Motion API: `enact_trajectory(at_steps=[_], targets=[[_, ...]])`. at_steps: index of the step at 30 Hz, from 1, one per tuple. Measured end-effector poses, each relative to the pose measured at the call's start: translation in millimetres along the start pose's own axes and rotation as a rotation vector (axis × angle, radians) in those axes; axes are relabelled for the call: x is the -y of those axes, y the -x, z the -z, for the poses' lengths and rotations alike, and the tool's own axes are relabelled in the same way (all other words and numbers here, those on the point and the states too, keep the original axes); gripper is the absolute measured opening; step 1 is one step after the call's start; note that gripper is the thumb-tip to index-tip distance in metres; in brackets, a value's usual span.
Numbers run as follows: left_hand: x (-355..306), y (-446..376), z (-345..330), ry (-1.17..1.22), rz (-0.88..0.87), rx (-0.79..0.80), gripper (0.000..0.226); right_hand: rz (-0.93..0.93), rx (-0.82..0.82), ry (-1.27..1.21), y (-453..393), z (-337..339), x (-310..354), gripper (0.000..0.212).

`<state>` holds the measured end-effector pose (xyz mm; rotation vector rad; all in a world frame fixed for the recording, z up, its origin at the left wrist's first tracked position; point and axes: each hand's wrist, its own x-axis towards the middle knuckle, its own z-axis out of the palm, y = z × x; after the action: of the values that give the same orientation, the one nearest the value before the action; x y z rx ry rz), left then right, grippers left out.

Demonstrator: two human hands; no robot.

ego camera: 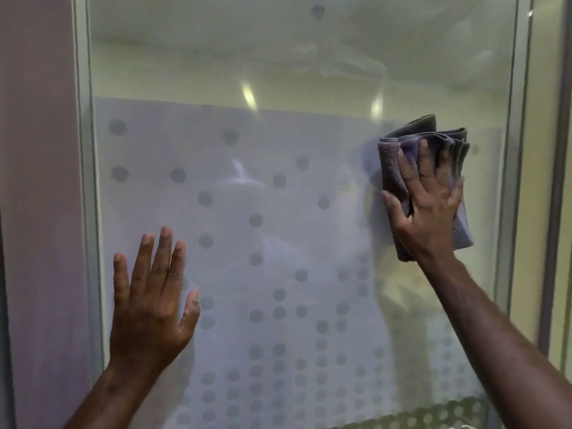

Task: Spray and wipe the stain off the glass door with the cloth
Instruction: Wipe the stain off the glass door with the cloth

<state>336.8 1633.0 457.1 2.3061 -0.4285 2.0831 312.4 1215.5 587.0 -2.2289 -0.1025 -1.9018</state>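
Clearly wiping is underway: the right hand [428, 209] presses the folded cloth [424, 159], fingers spread, on the glass door [278, 212] at three o'clock, the left hand [151, 301] flat at eight o'clock; next likely needs firm strokes, no stain discernible.

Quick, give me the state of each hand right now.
Left hand: open, fingers straight, flat against the glass door, holding nothing.
Right hand: open, fingers spread, pressing the folded cloth against the glass.
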Motion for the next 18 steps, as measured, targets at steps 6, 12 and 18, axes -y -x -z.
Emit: enact_trajectory(at_steps=[6,12,18], targets=[[-2.0,-0.8,-1.9,-0.014,0.004,0.012,0.071,-0.101,-0.092,-0.086,19.6,-18.5,46.1,0.068],[0.8,0.1,-1.3,-0.018,0.011,0.032,0.073,0.283,0.055,0.029,102.8,-43.4,158.8,0.066],[5.2,0.6,0.5,-0.015,-0.006,0.037,0.072,0.684,0.035,0.070,129.4,-49.6,158.1,0.070]])
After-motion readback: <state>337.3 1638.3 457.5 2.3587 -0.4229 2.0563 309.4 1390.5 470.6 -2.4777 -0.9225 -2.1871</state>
